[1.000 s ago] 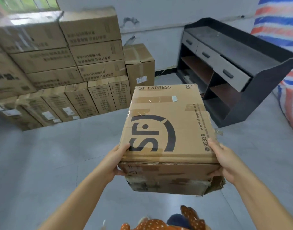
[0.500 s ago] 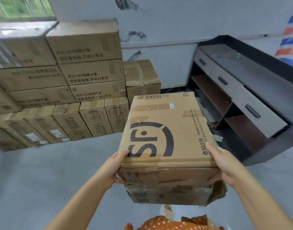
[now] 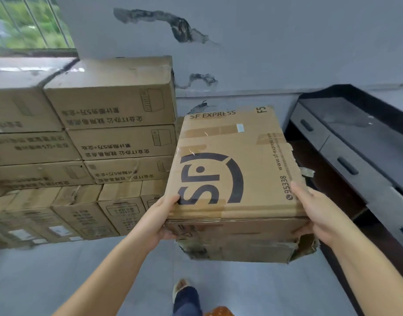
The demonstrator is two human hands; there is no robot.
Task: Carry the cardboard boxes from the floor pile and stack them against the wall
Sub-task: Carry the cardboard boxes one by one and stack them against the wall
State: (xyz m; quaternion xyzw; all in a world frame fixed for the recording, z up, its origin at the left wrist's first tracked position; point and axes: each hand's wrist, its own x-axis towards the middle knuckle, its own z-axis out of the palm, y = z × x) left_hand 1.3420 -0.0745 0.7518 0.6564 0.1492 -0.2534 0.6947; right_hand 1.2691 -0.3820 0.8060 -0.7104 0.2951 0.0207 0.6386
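SF Express box (image 3: 232,169) is held up off the floor (image 3: 59,281), center-right of view, logo face up. Near bottom edge is crushed, w/ a torn corner on the right side. Left hand (image 3: 160,218) grips the near-left corner: thumb on the top face, fingers curled under. Right hand (image 3: 314,210) grips the near-right corner the same way, thumb on top, fingers wrapped round the side and under. Both arms stretched fwd.

Stack of boxes (image 3: 100,142) on the left against the far wall (image 3: 275,46): flat cartons on top, printing upside down, upright cartons below on the floor. Held box sits just right of the stack in view; can't tell if they touch.

Dark cabinet (image 3: 355,142) w/ grey drawers on the right. Barred window (image 3: 29,23) far left. Wall has dark peeled patches. One foot in a sandal (image 3: 181,287) visible on the floor below the box.
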